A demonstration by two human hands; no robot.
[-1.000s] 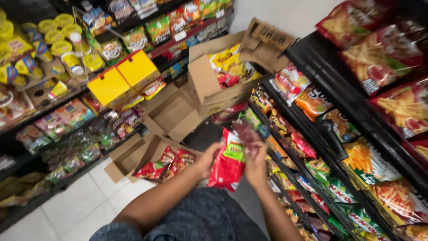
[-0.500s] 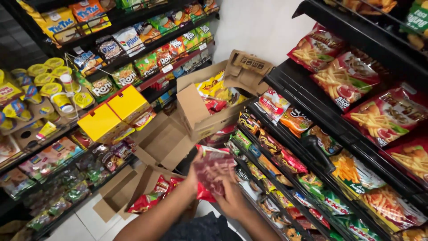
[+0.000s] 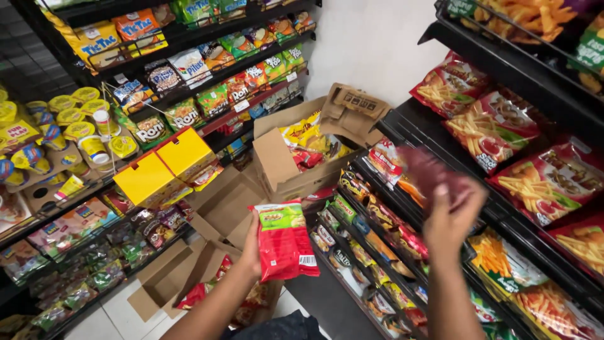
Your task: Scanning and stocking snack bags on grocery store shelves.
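Dark red foil snack packet, motion-blurred, is pinched in the right hand, raised against the black wire rack beside the shelved chip bags; best slid in upright, face out. Left hand, well apart, grips a red-and-green packet stack left of the rack.

The dark red packet raised by the right hand is smeared by motion, so its print and outline cannot be made out, and the fingertips blur into it. The left hand is mostly hidden behind the red and green snack bag it grips. Both forearms are cut off by the bottom edge. The low cardboard box on the floor is partly covered by the left arm. Chip bags at the near right run out of the frame.
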